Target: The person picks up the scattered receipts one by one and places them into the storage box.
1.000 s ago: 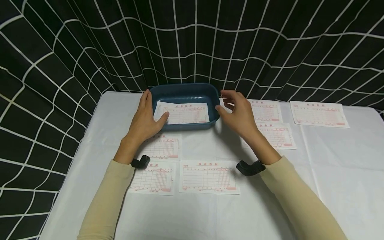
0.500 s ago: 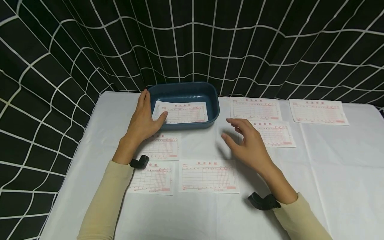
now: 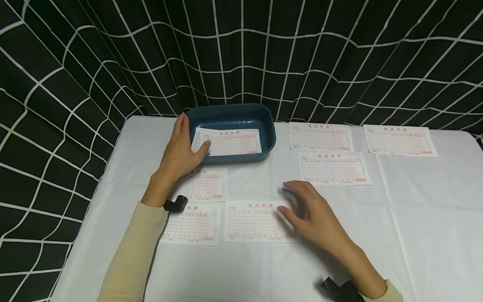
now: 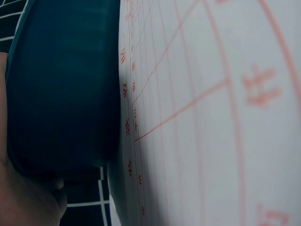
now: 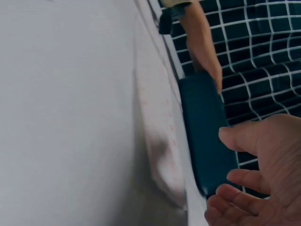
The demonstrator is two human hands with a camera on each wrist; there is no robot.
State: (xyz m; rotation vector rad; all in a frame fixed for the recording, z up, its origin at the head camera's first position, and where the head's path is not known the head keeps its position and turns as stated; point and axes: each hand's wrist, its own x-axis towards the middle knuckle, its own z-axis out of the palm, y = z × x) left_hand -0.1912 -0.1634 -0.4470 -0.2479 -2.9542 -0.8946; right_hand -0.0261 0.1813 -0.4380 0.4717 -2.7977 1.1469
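Note:
A dark blue plastic basin (image 3: 243,158) stands at the back of the table with a receipt slip (image 3: 230,141) inside it. My left hand (image 3: 179,153) holds its left end, thumb over the front rim and fingers along the outside wall. In the left wrist view the basin wall (image 4: 61,89) lies beside a printed slip (image 4: 188,108). My right hand (image 3: 317,216) holds nothing; its fingers are parted and loosely bent over the right end of a receipt slip (image 3: 253,224). The right wrist view shows that hand's fingers (image 5: 240,134) apart from one another.
Two more slips lie left of centre, a rear one (image 3: 207,184) and a front one (image 3: 192,226), partly under my left arm. Right of the basin lie several others, including a rear slip (image 3: 320,136) and a far-right slip (image 3: 400,140). Black cloth with white grid lines (image 3: 241,50) hangs behind.
My right hand has left the basin's right end and come down and toward me, over the front middle slip. My left hand and the basin stay nearly where they were.

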